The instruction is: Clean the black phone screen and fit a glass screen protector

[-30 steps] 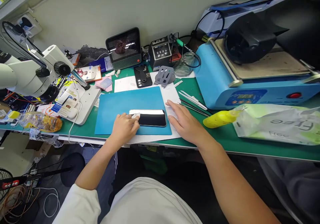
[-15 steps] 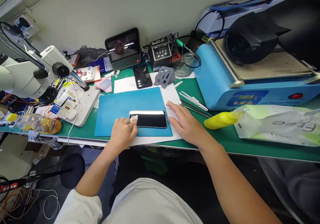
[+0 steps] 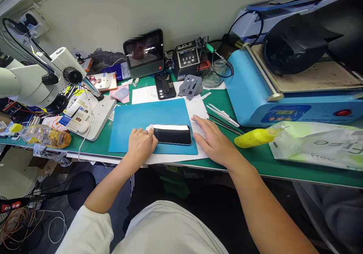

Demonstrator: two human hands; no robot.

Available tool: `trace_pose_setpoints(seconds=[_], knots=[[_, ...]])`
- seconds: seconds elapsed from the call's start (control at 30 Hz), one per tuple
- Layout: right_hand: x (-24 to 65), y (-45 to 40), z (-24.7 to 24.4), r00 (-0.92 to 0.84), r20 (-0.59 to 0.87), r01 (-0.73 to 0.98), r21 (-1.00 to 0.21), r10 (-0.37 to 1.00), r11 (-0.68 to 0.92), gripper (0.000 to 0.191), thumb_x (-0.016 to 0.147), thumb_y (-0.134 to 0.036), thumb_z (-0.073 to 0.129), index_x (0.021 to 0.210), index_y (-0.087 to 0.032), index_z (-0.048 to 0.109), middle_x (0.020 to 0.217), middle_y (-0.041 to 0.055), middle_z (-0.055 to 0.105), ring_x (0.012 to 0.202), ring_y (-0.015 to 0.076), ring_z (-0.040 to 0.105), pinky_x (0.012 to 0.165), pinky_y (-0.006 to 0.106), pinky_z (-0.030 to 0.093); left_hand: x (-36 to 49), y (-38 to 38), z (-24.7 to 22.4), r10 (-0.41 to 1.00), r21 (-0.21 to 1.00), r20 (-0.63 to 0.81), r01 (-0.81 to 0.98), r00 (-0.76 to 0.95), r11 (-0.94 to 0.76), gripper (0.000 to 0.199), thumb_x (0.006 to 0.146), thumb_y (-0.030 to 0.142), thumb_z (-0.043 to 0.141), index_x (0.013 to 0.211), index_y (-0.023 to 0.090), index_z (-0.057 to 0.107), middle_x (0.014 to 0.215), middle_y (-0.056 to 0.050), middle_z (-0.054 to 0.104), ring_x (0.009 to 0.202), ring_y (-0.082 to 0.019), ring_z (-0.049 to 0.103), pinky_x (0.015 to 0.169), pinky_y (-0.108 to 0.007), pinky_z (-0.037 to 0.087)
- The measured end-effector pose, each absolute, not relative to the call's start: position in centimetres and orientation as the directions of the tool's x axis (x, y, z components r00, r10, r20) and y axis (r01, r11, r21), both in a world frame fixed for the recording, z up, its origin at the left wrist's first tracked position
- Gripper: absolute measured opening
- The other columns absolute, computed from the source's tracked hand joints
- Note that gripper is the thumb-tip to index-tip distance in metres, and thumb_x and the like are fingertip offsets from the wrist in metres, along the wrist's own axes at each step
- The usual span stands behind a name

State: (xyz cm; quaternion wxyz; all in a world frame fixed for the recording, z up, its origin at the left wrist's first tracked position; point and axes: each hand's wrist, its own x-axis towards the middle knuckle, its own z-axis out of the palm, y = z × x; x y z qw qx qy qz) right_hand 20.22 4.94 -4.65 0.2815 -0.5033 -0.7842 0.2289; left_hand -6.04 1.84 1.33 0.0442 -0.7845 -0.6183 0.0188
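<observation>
- Head view, with the smartphone as the middle of my clock: the green worktop (image 3: 246, 157) runs across in front of me.
- A blue machine with a flat plate on top (image 3: 246, 89) stands at two o'clock, its red button towards me.
- The white stereo microscope (image 3: 31, 84) leans in at ten o'clock.
- A blue work mat (image 3: 147, 114) lies under the smartphone, partly over sheets of white paper (image 3: 200, 108).
- A white-and-green soft packet (image 3: 317, 146) lies at three o'clock, well to the right.
- A smart display (image 3: 144, 55) stands near the wall at eleven o'clock.
- The soldering station (image 3: 185, 61) sits at twelve.
- A clear plastic bottle with a yellow cap (image 3: 44, 136) lies on its side at nine.
- My right hand (image 3: 211, 138) is at three, palm down and open, fingers loosely spread over the paper beside the mat, holding nothing.
- My left hand (image 3: 140, 144) is at nine, fingers curled in, pinching the tissue.
- The smartphone (image 3: 176, 135) lies flat, glossy black side up, towards the mat's four o'clock side.
- The white tissue (image 3: 151, 127) is at the smartphone's ten o'clock corner, partly hidden by my fingers.
</observation>
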Motion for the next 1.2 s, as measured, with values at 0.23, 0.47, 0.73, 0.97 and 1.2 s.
trace_pose_setpoints(seconds=[0.23, 0.47, 0.73, 0.97, 1.2], knots=[[20.2, 5.0, -4.4, -0.355, 0.272, 0.644, -0.623, 0.895, 0.444, 0.061, 0.105, -0.044, 0.034, 0.162, -0.024, 0.030, 0.155, 0.0161, 0.051, 0.144, 0.0353, 0.047, 0.119, 0.061, 0.040, -6.3, 0.9, 1.7, 0.964, -0.081, 0.034, 0.962, 0.262, -0.259, 0.041, 0.102, 0.019, 0.042, 0.129, 0.008, 0.070, 0.082, -0.013, 0.077, 0.089, -0.028, 0.069, 0.075, -0.040, 0.037], [20.2, 5.1, -4.3, -0.371, 0.264, 0.649, -0.612, 0.890, 0.452, 0.058, 0.106, -0.042, 0.035, 0.161, -0.025, 0.031, 0.157, 0.0139, 0.050, 0.146, 0.0321, 0.046, 0.120, 0.057, 0.042, -4.7, 1.6, 1.5, 0.948, -0.046, -0.001, 0.947, 0.319, -0.319, 0.042, 0.104, 0.022, 0.039, 0.131, 0.008, 0.069, 0.082, -0.012, 0.077, 0.089, -0.028, 0.070, 0.074, -0.039, 0.037], [20.3, 5.0, -4.8, -0.353, 0.255, 0.652, -0.623, 0.901, 0.431, 0.059, 0.106, -0.045, 0.035, 0.161, -0.028, 0.032, 0.154, 0.0128, 0.053, 0.144, 0.0341, 0.049, 0.117, 0.057, 0.046, -6.7, 1.5, 2.2, 0.977, -0.061, -0.044, 0.975, 0.210, -0.213, 0.041, 0.105, 0.022, 0.038, 0.134, 0.017, 0.068, 0.080, -0.006, 0.078, 0.081, -0.024, 0.069, 0.069, -0.036, 0.035], [20.2, 4.9, -4.7, -0.347, 0.247, 0.676, -0.602, 0.904, 0.425, 0.061, 0.105, -0.046, 0.033, 0.163, -0.026, 0.031, 0.155, 0.0135, 0.053, 0.143, 0.0353, 0.049, 0.117, 0.059, 0.045, -6.7, 0.5, 1.9, 0.975, -0.058, -0.035, 0.973, 0.221, -0.223, 0.042, 0.105, 0.022, 0.039, 0.136, 0.013, 0.065, 0.084, -0.009, 0.078, 0.086, -0.025, 0.069, 0.073, -0.038, 0.038], [20.3, 4.9, -4.5, -0.358, 0.221, 0.686, -0.596, 0.907, 0.416, 0.060, 0.105, -0.045, 0.032, 0.161, -0.023, 0.034, 0.157, 0.0141, 0.051, 0.145, 0.0346, 0.048, 0.118, 0.057, 0.045, -6.2, 2.1, 2.0, 0.972, -0.081, -0.032, 0.969, 0.231, -0.233, 0.043, 0.104, 0.022, 0.038, 0.134, 0.011, 0.067, 0.083, -0.010, 0.078, 0.086, -0.026, 0.070, 0.073, -0.038, 0.036]])
